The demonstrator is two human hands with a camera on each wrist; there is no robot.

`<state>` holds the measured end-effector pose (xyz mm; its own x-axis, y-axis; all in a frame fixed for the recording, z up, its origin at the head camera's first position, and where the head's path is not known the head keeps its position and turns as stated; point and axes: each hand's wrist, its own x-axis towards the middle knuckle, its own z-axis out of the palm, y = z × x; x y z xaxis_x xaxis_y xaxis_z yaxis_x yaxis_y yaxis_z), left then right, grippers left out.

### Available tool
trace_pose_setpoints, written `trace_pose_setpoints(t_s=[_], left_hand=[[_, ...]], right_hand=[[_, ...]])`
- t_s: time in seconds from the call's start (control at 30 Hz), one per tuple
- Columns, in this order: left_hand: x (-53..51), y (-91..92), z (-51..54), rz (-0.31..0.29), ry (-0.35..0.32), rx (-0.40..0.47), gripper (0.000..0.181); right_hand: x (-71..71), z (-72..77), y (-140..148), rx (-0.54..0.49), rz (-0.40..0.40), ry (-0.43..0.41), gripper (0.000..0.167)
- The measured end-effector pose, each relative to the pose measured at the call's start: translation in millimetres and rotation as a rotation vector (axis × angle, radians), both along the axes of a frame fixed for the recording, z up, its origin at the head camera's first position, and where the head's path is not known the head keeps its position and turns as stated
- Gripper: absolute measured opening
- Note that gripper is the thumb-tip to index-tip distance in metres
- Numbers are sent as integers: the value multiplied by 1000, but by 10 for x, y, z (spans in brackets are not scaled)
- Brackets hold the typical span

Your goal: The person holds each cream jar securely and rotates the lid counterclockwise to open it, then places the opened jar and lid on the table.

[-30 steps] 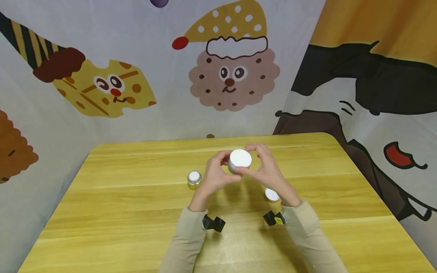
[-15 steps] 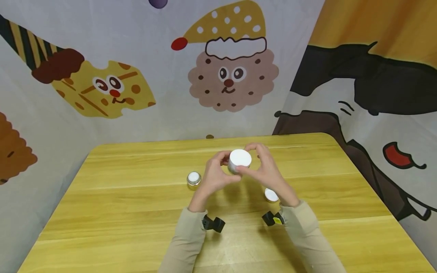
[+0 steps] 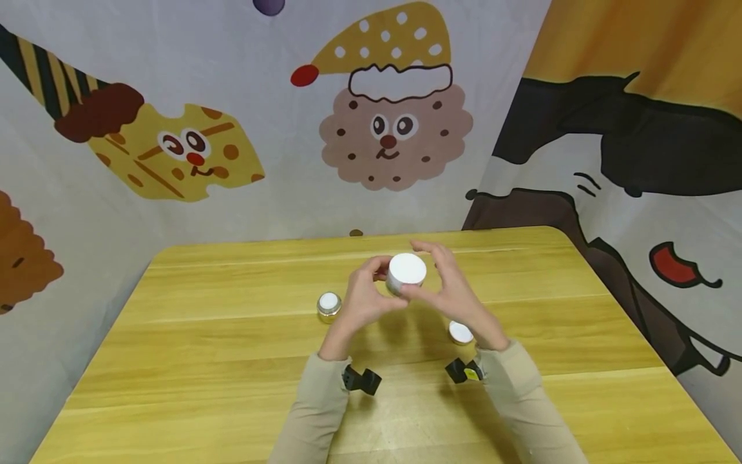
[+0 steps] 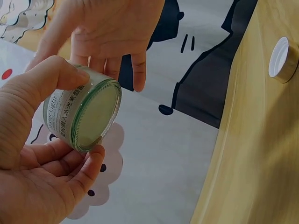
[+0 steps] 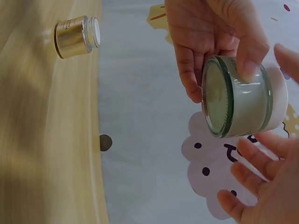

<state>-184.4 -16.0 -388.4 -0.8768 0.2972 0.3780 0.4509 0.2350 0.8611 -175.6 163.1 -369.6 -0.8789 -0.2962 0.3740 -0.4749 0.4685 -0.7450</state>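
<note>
A glass jar with a white lid (image 3: 408, 267) is held above the table by the left hand (image 3: 368, 296), thumb on one side and fingers on the other. The left wrist view shows printed text on the jar (image 4: 70, 109) and its greenish base. Around the lid, the right hand (image 3: 455, 290) is spread, its index finger raised off it and its thumb near the front. In the right wrist view the right hand's fingers (image 5: 254, 163) are apart beside the white lid (image 5: 279, 98); whether its thumb touches is unclear.
A small gold jar (image 3: 329, 307) with a white top stands left of the left hand. Its gold-sided, white-faced cap (image 3: 460, 332) lies beside the right wrist. Behind the wooden table (image 3: 203, 374) hangs a cartoon-printed cloth (image 3: 290, 193).
The right hand's index finger has lifted slightly away from the lid, and the hand is a little wider. The left hand and the jar have stayed almost still.
</note>
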Motion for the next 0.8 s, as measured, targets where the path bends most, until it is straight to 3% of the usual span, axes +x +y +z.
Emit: trace_pose_setpoints(t_s=[0.2,0.37,0.5,0.63,0.8], left_hand=[[7,-1,19,-3,0,7,55],[9,-6,32,-6,19,21,54],[2,-5,35,-10,24,21,54],[-9,0,34,-10,22,9,55],[-8,2,49,-11,28,11,53]], right_hand=[[-9,-14,-10,-51,-57,42,53],[-18,-17,30,-85,32,109,49],[-25,-1,48,-59,83,116,60],[-34,4,40,-55,31,85,65],[-41,-13,30,-56,-13,92,53]])
